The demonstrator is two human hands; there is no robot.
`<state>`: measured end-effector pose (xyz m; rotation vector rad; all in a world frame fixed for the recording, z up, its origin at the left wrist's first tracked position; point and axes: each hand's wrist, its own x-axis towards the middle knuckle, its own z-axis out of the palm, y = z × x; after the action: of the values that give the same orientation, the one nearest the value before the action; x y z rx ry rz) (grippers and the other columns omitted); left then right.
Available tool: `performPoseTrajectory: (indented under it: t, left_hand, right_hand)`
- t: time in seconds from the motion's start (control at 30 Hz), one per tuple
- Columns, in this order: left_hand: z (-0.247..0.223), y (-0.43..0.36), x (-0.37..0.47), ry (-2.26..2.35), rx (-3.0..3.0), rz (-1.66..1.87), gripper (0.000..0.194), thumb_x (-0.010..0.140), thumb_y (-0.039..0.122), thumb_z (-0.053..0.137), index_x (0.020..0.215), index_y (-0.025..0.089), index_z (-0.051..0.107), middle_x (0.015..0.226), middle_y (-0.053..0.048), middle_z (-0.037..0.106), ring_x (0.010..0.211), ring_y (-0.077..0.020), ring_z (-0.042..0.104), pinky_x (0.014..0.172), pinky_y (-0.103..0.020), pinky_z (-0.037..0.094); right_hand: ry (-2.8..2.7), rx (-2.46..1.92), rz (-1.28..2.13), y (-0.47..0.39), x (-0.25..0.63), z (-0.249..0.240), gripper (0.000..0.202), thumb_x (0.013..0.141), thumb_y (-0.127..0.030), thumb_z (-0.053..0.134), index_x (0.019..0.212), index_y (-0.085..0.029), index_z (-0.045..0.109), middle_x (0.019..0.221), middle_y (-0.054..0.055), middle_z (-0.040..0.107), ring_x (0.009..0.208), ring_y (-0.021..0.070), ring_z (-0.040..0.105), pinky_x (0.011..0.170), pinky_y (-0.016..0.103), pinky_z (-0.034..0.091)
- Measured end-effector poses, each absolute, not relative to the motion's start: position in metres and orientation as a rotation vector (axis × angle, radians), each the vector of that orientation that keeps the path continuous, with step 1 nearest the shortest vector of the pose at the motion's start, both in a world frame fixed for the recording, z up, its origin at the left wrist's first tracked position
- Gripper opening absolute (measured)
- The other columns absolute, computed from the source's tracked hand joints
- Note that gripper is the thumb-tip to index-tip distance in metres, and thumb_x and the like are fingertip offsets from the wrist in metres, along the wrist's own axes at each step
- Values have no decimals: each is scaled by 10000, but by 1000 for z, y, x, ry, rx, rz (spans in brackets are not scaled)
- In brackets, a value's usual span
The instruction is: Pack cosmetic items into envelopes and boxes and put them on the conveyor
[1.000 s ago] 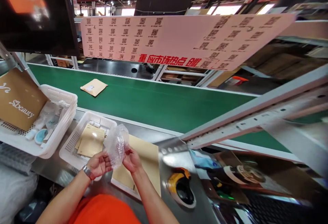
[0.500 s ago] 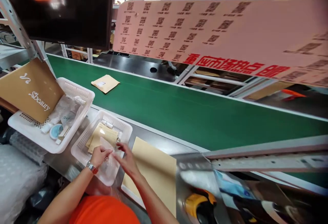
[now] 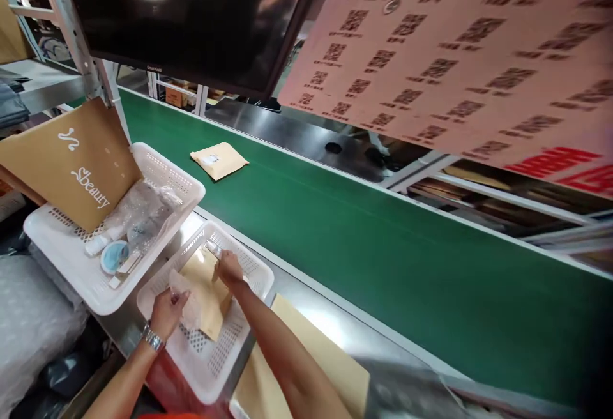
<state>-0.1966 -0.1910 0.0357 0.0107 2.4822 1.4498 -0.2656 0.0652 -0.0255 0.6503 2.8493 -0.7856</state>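
My left hand (image 3: 168, 312) pinches a crumpled clear plastic bag (image 3: 191, 307) over the left side of a small white basket (image 3: 213, 390). In that basket lies a tan paper envelope (image 3: 204, 288), slanted, partly under the bag. My right hand (image 3: 230, 271) is at the envelope's upper right edge, its fingers curled downward. Just beyond those fingertips sits a small clear, shiny item (image 3: 212, 248), too small to name. What the right fingers hold is hidden by the hand itself.
A larger white basket (image 3: 191, 182) at left holds an open brown box flap (image 3: 81, 163), bubble-wrapped items (image 3: 143, 214) and a round blue-lidded jar (image 3: 115, 257). Another envelope (image 3: 220, 161) lies on the green conveyor belt (image 3: 345, 227). A monitor (image 3: 191, 29) and pink board (image 3: 431, 68) hang above.
My hands have moved apart: the left keeps the clear bag, while the right has reached forward to the envelope and small item. The view has shifted, so the baskets appear farther right.
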Motion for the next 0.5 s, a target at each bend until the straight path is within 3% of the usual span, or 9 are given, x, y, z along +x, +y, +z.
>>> performPoseTrajectory:
  t: [0.13, 0.33, 0.43, 0.5]
  left_hand:
    - [26, -182, -197, 2526, 59, 1347, 505, 935, 641, 527, 671, 228, 647, 696, -104, 742, 709, -271, 702, 712, -376, 505]
    - [23, -170, -206, 2591, 108, 1069, 349, 967, 458, 580, 758, 207, 705, 813, -97, 787, 817, -256, 743, 778, -345, 503]
    - [23, -162, -211, 2592, 120, 991, 340, 987, 424, 600, 744, 203, 686, 804, -92, 776, 817, -237, 731, 775, -332, 475]
    - [24, -155, -213, 2586, 145, 965, 310, 973, 396, 636, 735, 201, 676, 781, -73, 759, 806, -222, 717, 770, -319, 459]
  right_hand:
    - [2824, 718, -746, 52, -274, -41, 371, 873, -196, 713, 1221, -68, 710, 1358, 277, 646, 1315, 398, 567, 1080, 466, 475]
    - [2717, 783, -1042, 64, -267, -27, 317, 900, -292, 676, 1139, -85, 703, 1214, 256, 711, 1201, 370, 614, 1074, 475, 450]
    - [2635, 745, -1293, 68, -243, 0, 415, 1003, -513, 533, 1088, -147, 709, 1063, 160, 745, 1027, 300, 670, 914, 411, 518]
    - [2420, 582, -1683, 63, -214, 22, 558, 1002, -682, 481, 1060, -184, 726, 966, 101, 752, 871, 244, 675, 761, 353, 527]
